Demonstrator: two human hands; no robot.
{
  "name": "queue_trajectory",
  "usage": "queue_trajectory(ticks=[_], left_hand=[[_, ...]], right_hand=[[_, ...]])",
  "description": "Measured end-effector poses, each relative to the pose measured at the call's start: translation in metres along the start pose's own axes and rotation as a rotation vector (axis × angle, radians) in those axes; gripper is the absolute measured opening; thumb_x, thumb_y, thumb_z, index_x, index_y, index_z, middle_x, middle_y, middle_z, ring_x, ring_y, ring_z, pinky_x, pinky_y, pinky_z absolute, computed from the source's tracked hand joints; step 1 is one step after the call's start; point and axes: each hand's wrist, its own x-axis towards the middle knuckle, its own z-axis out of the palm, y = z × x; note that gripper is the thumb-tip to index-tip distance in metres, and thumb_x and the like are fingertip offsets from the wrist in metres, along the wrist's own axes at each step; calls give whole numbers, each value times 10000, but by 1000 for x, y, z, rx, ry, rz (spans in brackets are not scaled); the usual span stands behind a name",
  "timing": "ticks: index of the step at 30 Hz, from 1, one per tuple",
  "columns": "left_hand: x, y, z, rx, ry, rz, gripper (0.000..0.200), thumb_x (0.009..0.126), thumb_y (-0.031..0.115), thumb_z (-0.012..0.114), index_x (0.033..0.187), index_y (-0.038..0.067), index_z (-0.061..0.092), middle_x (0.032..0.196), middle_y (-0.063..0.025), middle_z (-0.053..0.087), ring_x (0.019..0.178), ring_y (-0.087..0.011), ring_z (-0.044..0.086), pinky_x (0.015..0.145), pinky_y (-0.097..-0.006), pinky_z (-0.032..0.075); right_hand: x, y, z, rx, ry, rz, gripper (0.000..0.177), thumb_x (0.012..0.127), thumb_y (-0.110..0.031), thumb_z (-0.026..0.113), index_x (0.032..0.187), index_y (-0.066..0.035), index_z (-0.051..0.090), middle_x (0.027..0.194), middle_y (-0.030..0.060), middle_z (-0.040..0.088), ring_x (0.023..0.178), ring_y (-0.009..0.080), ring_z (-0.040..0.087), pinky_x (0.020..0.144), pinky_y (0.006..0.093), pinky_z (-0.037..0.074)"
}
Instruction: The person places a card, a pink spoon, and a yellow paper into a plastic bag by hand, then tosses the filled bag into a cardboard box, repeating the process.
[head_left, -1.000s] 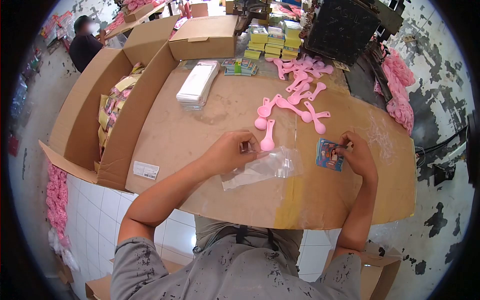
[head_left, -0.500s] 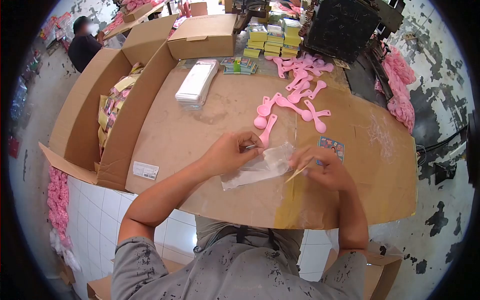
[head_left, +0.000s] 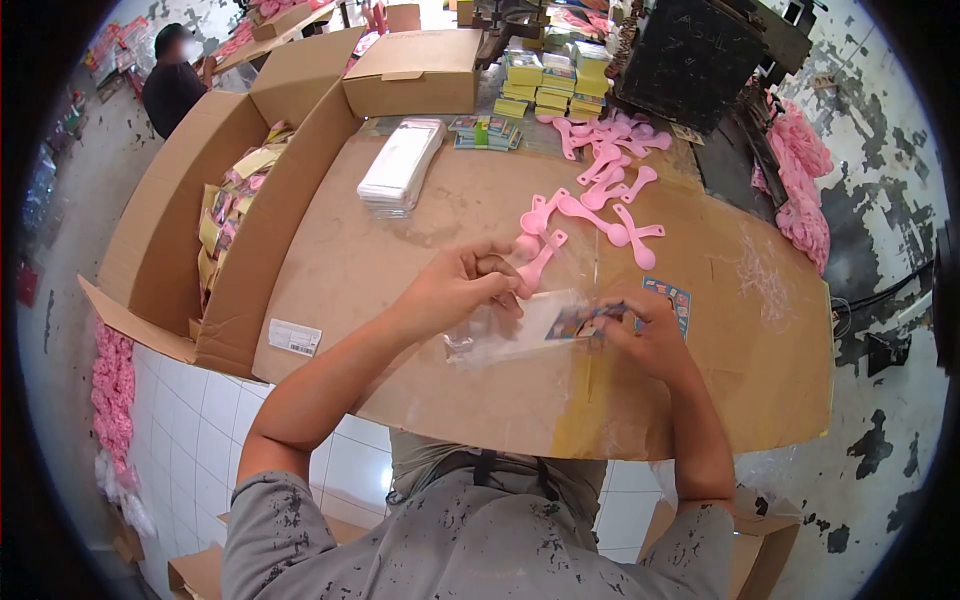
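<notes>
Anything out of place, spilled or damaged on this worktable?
Nothing broken or spilled. The pink spoons lie loosely scattered, not stacked, and pale stringy scraps litter the tabletop beyond the right hand, which holds a card at the clear bag in the left hand.

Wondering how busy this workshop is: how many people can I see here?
2. The camera wearer is at the table, left hand pinching a pink spoon, right hand holding a picture card. Another person is far left beyond the open box. Others may be hidden.
</notes>
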Motion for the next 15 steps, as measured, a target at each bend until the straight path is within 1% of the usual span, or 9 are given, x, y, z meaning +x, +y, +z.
queue_trajectory(ticks=[2, 3, 5, 6, 8, 9, 11, 14, 15], left_hand=[[-2, 1, 5, 79, 6, -74, 304, 1028, 135, 649, 1252, -71, 655, 1014, -120, 776, 847, -130, 738, 773, -268, 583], [-2, 1, 7, 120, 8, -110, 317, 1033, 164, 661, 1243, -73, 671, 1008, -121, 781, 845, -128, 739, 769, -265, 581], [-1, -1, 9, 198, 9, -101, 297, 1026, 181, 688, 1173, -76, 701, 1009, -133, 787, 867, -136, 749, 779, -264, 583], [-1, -3, 9, 239, 8, -96, 293, 1022, 190, 702, 1139, -78, 716, 1010, -138, 789, 878, -140, 754, 784, -263, 584], [1, -13, 8, 202, -25, -8, 272, 1019, 172, 706, 1126, -77, 721, 1010, -141, 791, 905, -148, 760, 801, -267, 586], [1, -13, 9, 182, -40, 37, 262, 1017, 163, 708, 1120, -77, 724, 1010, -142, 791, 918, -152, 763, 810, -268, 587], [-1, -10, 12, 152, -37, -21, 246, 1011, 144, 711, 1125, -75, 724, 1012, -146, 792, 935, -162, 767, 827, -272, 588], [-1, -11, 15, 133, -41, -41, 237, 1008, 131, 712, 1128, -73, 727, 1010, -139, 793, 928, -156, 764, 827, -275, 588], [-1, -13, 15, 131, -44, -37, 236, 1007, 129, 711, 1128, -73, 729, 1008, -134, 793, 920, -151, 762, 823, -276, 588]], right_hand=[[0, -13, 1, 38, 115, 167, 228, 912, -21, 702, 1139, 3, 701, 1052, 72, 711, 947, 123, 688, 826, 292, 555], [2, -12, 4, 101, 176, 158, 259, 916, -7, 697, 1175, -4, 685, 1055, 69, 707, 953, 120, 686, 832, 292, 554], [4, -8, 9, 231, 300, 142, 327, 925, 20, 687, 1248, -17, 651, 1060, 63, 700, 964, 114, 681, 844, 292, 553], [4, -8, 8, 249, 324, 111, 351, 927, 23, 687, 1271, -16, 636, 1076, 65, 697, 971, 115, 682, 848, 285, 552], [6, -7, 4, 286, 371, 50, 399, 930, 29, 688, 1319, -14, 607, 1108, 68, 690, 985, 117, 685, 856, 270, 549], [6, -7, 4, 306, 381, 46, 392, 931, 32, 691, 1313, -13, 615, 1109, 68, 693, 999, 117, 679, 863, 277, 547], [5, -6, 4, 345, 401, 37, 378, 932, 40, 698, 1301, -12, 630, 1111, 68, 698, 1028, 117, 666, 875, 291, 545], [4, -7, 7, 254, 322, -17, 381, 935, 39, 692, 1308, -18, 642, 1042, 50, 693, 969, 107, 656, 857, 297, 542], [3, -6, 5, 115, 256, -66, 399, 930, 37, 698, 1320, -24, 641, 1041, 55, 697, 962, 105, 654, 846, 300, 543]])
